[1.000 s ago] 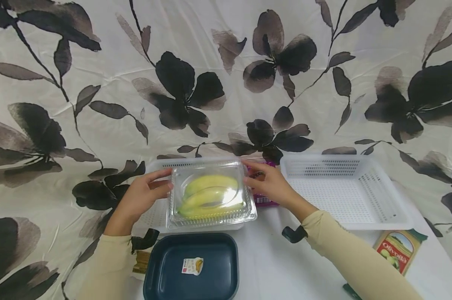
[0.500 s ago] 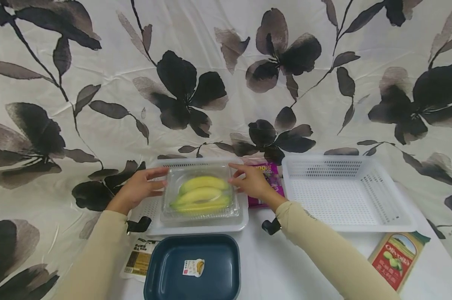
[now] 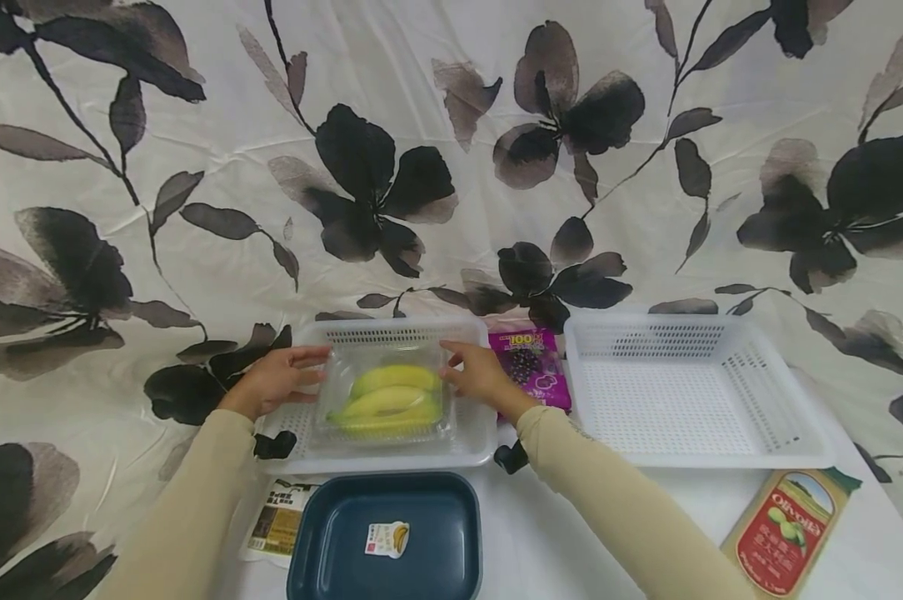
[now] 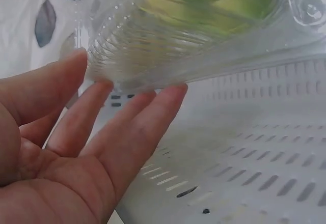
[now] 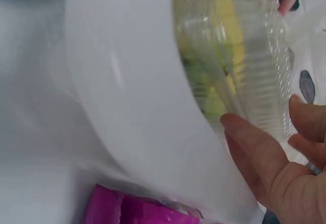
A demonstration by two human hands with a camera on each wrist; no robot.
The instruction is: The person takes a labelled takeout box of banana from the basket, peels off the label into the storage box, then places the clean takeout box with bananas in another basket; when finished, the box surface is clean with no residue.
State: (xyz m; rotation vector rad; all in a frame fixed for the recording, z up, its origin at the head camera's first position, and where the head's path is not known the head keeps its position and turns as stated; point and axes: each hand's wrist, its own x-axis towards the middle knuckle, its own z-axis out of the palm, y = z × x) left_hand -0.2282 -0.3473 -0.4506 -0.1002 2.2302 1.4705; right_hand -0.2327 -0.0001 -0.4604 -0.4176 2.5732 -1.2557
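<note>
A clear plastic clamshell box (image 3: 386,433) with bananas (image 3: 391,400) inside lies within the left white perforated basket (image 3: 421,461). At its left side is my left hand (image 3: 279,382), fingers extended; in the left wrist view the fingertips (image 4: 175,92) meet the box's lower edge, above the perforated floor. On the opposite side, my right hand (image 3: 481,379) has its fingertips at the box's right rim. In the right wrist view, the forefinger and thumb of the right hand (image 5: 285,168) stand slightly spread beside the ribbed box wall (image 5: 260,81).
A purple snack bag (image 3: 530,367) stands between the left basket and a second white basket (image 3: 691,461). Nearer are a dark blue tray (image 3: 421,575) with a small banana-pictured packet (image 3: 386,539), a brown-and-white pouch (image 3: 277,521) and a red-and-tan Olivoilà package (image 3: 785,533).
The box of bananas has gone down and left into the left basket, both hands moving with it. More of the purple bag and the Olivoilà package now shows.
</note>
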